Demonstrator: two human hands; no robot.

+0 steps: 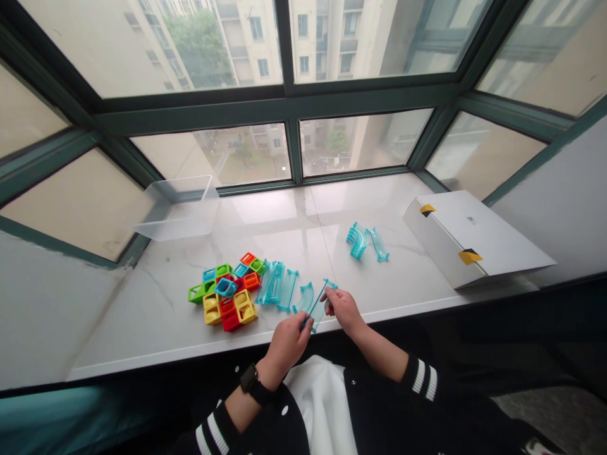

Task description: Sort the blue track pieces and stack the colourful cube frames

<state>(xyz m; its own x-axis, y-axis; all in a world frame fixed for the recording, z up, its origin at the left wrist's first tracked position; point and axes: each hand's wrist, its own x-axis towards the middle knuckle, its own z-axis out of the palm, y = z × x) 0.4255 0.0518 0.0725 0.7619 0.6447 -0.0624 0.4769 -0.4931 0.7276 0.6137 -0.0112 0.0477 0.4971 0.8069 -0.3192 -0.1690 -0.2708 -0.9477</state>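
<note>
Near the front edge of the sill, my left hand (288, 338) and my right hand (345, 309) are both closed on a clear teal track piece (319, 309), one at each end. It is long, straight and held at a slant. Just left of it lies a curved teal track piece (305, 297). Further left, several straight teal track pieces (277, 285) lie side by side. They touch a heap of red, yellow, green and blue hollow blocks (230, 294). Beyond my right hand, a stack of curved teal track pieces (357, 240) sits beside a single track piece (378, 245).
A clear plastic bin (183, 218) stands at the back left. At the right is a white box (474, 237) with yellow-and-black tape on its edge. Green window frames (293, 151) close off the back of the white marble-look sill (265, 218).
</note>
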